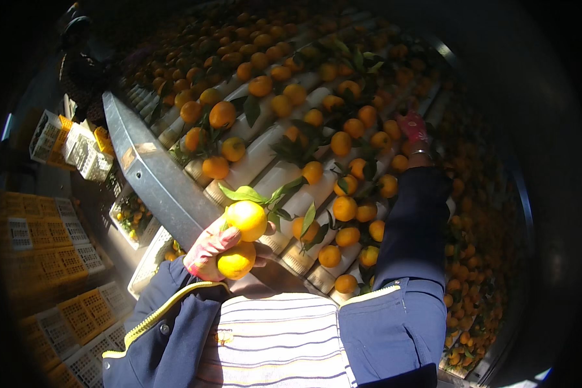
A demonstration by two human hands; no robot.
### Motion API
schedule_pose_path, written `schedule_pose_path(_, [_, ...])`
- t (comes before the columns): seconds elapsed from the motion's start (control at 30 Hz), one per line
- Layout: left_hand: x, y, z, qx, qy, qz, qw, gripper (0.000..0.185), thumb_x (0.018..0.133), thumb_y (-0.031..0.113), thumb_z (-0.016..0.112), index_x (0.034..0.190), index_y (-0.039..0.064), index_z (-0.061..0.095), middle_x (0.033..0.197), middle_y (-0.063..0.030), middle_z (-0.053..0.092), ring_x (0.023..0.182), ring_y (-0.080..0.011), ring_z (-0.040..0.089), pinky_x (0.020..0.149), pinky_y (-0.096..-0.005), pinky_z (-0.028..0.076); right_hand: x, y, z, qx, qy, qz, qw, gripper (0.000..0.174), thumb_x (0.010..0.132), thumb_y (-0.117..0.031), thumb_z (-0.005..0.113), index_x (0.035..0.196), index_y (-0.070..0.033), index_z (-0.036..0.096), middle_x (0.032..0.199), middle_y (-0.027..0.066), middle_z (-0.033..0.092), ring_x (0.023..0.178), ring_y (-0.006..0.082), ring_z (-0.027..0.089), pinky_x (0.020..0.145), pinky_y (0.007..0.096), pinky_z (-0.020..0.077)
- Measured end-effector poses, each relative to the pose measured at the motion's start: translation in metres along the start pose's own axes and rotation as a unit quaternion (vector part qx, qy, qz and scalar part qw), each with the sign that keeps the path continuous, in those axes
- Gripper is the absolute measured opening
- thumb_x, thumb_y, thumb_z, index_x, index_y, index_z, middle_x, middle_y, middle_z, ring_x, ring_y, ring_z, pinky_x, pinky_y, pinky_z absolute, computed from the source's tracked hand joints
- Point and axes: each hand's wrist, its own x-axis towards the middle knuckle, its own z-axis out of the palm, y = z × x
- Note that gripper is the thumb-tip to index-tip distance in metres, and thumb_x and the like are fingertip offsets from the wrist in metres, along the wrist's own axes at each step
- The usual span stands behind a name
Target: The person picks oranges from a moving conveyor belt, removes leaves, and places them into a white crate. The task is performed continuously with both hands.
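My left hand (pixel 209 250), in a pinkish glove with bare fingertips, grips two mandarin oranges close to my chest. The upper mandarin (pixel 246 220) has green leaves beside it; the lower mandarin (pixel 236 260) rests against my palm and fingers. My right hand (pixel 412 127), in a red patterned glove, stretches far out over the roller conveyor (pixel 266 150). Its fingers are in shadow among the fruit, so whether they hold anything is hidden. Closest to that hand is a loose mandarin (pixel 392 129). Several more lie on the white rollers, some with leaves attached.
A grey metal side rail (pixel 162 182) edges the conveyor on the left. Beyond it stand stacked yellow and white plastic crates (pixel 43 233) and a white crate of fruit (pixel 135 220). Another person (pixel 81 72) is at the far left. Dense fruit (pixel 470 291) lies along the right.
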Motion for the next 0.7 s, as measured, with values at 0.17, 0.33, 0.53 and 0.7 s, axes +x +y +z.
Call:
schedule_pose_path(0.17, [0.025, 0.038, -0.001, 0.029, 0.014, -0.022, 0.999, 0.066, 0.088, 0.022, 0.081, 0.14, 0.003, 0.046, 0.131, -0.0218, 0.059, 0.093, -0.0364, 0.075, 0.08, -0.0465, 0.066, 0.015, 0.04, -0.037, 0.056, 0.122, -0.007, 0.991, 0.066, 0.089, -0.042, 0.066, 0.138, 0.001, 0.054, 0.129, 0.0235, 0.066, 0.121, 0.0447, 0.06, 0.099, 0.0498, 0.0519])
schedule_pose_path(0.33, [0.031, 0.062, -0.018, 0.02, -0.02, -0.017, 0.999, 0.071, 0.088, 0.032, 0.082, 0.142, 0.004, 0.046, 0.133, -0.021, 0.059, 0.095, -0.0378, 0.073, 0.08, -0.0488, 0.064, -0.019, -0.032, -0.065, 0.255, 0.206, -0.053, 0.943, 0.057, 0.094, -0.036, 0.063, 0.139, -0.002, 0.055, 0.134, 0.0215, 0.062, 0.121, 0.0436, 0.061, 0.097, 0.0509, 0.0541])
schedule_pose_path(0.53, [0.037, 0.084, -0.042, 0.025, 0.024, 0.007, 0.999, 0.067, 0.094, 0.042, 0.073, 0.143, 0.005, 0.045, 0.133, -0.0212, 0.06, 0.098, -0.0358, 0.072, 0.078, -0.0466, 0.065, -0.115, -0.176, -0.052, 0.883, -0.103, -0.057, 0.455, 0.047, 0.101, -0.033, 0.055, 0.14, -0.008, 0.055, 0.147, 0.0212, 0.052, 0.125, 0.044, 0.058, 0.096, 0.0565, 0.0562])
schedule_pose_path(0.7, [0.04, 0.074, -0.046, 0.018, -0.002, 0.009, 1.0, 0.068, 0.095, 0.043, 0.072, 0.146, 0.008, 0.044, 0.135, -0.0201, 0.06, 0.107, -0.0325, 0.07, 0.081, -0.0437, 0.064, -0.184, -0.234, -0.071, 0.925, -0.257, 0.036, 0.277, 0.05, 0.104, -0.035, 0.049, 0.147, -0.01, 0.05, 0.153, 0.025, 0.045, 0.128, 0.0513, 0.054, 0.093, 0.0538, 0.0602])
